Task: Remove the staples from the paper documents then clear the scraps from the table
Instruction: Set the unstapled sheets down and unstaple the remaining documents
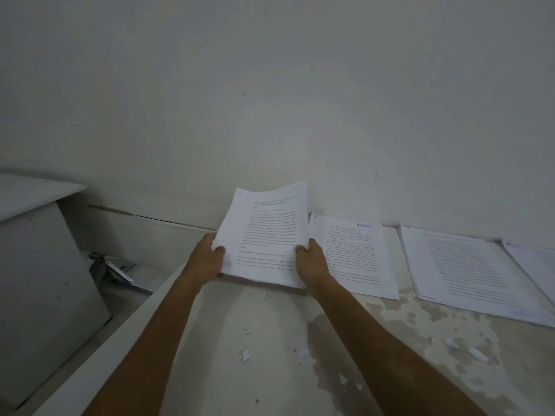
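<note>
A thick stack of printed pages [267, 232] is raised off the table near the wall, its far end tilted up. My left hand [207, 256] grips its left edge with the thumb on top. My right hand [310, 261] grips its right edge the same way. Beside it on the table lie a document with a blue heading [357, 256], a second document [468, 271] further right, and a third [537, 262] cut off by the frame edge. Several small white paper scraps [244, 355] lie scattered on the worn tabletop [270, 382] near me.
A pale wall [270, 100] rises just behind the table. To the left stands a grey cabinet [39, 265], with a gap between it and the table. A metal bracket-like object [117, 270] lies in that gap. More scraps [477, 354] lie at the right.
</note>
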Demonstrator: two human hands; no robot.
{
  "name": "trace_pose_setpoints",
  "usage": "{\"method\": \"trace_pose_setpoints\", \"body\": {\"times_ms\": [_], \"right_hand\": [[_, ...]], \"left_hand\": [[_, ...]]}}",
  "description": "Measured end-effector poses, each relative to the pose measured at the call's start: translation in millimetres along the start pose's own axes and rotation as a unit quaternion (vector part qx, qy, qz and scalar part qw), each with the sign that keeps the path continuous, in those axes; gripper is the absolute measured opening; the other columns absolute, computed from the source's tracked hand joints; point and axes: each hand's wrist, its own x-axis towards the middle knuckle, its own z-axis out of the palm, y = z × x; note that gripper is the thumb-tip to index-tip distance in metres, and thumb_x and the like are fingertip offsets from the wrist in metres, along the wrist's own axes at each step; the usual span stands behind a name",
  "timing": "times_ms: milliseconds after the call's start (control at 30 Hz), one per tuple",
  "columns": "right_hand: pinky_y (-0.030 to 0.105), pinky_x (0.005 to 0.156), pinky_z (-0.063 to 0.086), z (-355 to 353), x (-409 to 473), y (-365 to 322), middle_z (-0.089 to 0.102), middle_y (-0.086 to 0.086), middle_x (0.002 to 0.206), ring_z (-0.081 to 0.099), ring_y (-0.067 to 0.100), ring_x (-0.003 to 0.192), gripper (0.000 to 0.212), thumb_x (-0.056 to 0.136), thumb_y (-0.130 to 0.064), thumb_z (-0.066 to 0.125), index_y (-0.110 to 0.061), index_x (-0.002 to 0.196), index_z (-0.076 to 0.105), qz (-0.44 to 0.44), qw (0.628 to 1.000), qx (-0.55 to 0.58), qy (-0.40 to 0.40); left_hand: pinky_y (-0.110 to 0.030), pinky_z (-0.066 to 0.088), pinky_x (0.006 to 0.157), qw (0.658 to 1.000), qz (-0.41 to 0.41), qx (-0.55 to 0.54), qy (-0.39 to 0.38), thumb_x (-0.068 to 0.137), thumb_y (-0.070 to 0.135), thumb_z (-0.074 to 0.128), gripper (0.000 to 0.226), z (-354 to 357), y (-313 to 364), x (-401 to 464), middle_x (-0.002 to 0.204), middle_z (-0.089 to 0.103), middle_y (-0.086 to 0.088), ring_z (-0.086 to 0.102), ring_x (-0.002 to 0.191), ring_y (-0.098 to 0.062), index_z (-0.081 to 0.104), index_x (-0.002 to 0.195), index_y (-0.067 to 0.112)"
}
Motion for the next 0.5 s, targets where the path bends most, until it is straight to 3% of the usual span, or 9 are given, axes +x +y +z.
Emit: {"method": "trace_pose_setpoints", "body": {"times_ms": [100, 200, 333, 400, 500], "right_hand": [[0.031, 0.100, 0.035, -20, 9, 11, 0.049, 0.015, 0.142, 0.047, 0.030, 0.128, 0.037, 0.105, -0.019, 0.037, -0.002, 0.137, 0.045, -0.007, 0.999, -0.024, 0.038], [0.034, 0.100, 0.039, -47, 13, 24, 0.052, 0.012, 0.141, 0.051, 0.030, 0.125, 0.037, 0.104, -0.022, 0.040, -0.006, 0.137, 0.046, -0.009, 0.996, -0.051, 0.076], [0.032, 0.080, 0.042, -90, 17, 42, 0.061, 0.007, 0.129, 0.061, 0.026, 0.107, 0.035, 0.103, -0.033, 0.042, -0.014, 0.131, 0.050, -0.028, 0.972, -0.186, 0.144], [0.031, 0.076, 0.043, -109, 19, 50, 0.064, 0.005, 0.123, 0.061, 0.022, 0.094, 0.034, 0.102, -0.035, 0.045, -0.016, 0.129, 0.051, -0.016, 0.962, -0.220, 0.160], [0.030, 0.072, 0.044, -127, 22, 61, 0.066, 0.004, 0.116, 0.053, 0.016, 0.081, 0.033, 0.100, -0.035, 0.048, -0.017, 0.127, 0.050, 0.015, 0.948, -0.265, 0.176]], "left_hand": [[-0.024, 0.040, 0.085, 1.000, 0.016, 0.018, -0.019, 0.098, 0.010, 0.043, 0.042, 26, 5, 3, 0.136, 0.053, -0.012, 0.052, 0.116, -0.025, 0.044, 0.139, 0.008], [-0.025, 0.038, 0.089, 0.998, 0.035, 0.026, -0.052, 0.099, 0.013, 0.042, 0.039, 56, 13, 0, 0.137, 0.053, -0.012, 0.052, 0.118, -0.026, 0.043, 0.138, 0.008], [-0.032, 0.042, 0.097, 0.992, 0.064, 0.062, -0.083, 0.101, 0.019, 0.042, 0.038, 98, 31, -2, 0.137, 0.052, -0.014, 0.052, 0.120, -0.030, 0.043, 0.136, 0.005], [-0.040, 0.037, 0.105, 0.988, 0.071, 0.114, -0.082, 0.102, 0.025, 0.041, 0.042, 115, 37, -3, 0.140, 0.050, -0.014, 0.049, 0.124, -0.032, 0.040, 0.140, 0.007], [-0.042, 0.029, 0.105, 0.967, 0.101, 0.224, -0.068, 0.100, 0.033, 0.042, 0.047, 132, 39, -3, 0.136, 0.051, -0.011, 0.045, 0.125, -0.031, 0.039, 0.143, 0.015]]}}
